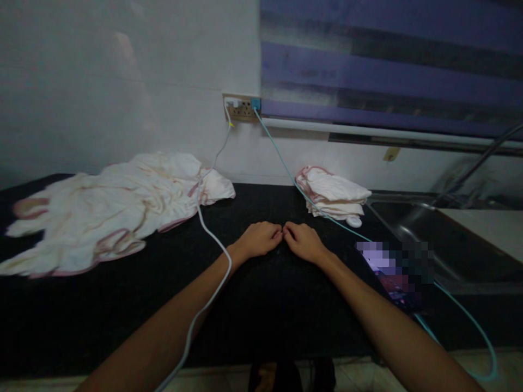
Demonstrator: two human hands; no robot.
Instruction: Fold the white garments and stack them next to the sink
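At the centre of the frame the left hand [259, 240] and the right hand [303, 242] rest on the black countertop [261, 305], fingers curled shut, knuckles almost touching — nothing visible in either grip. A white cable [212, 235] crosses the left forearm, running up to the wall socket [241, 108]. A loose heap of white cloths [102, 209] lies at left; a folded stack [333, 193] sits at right of centre — beside the steel sink [433, 239].
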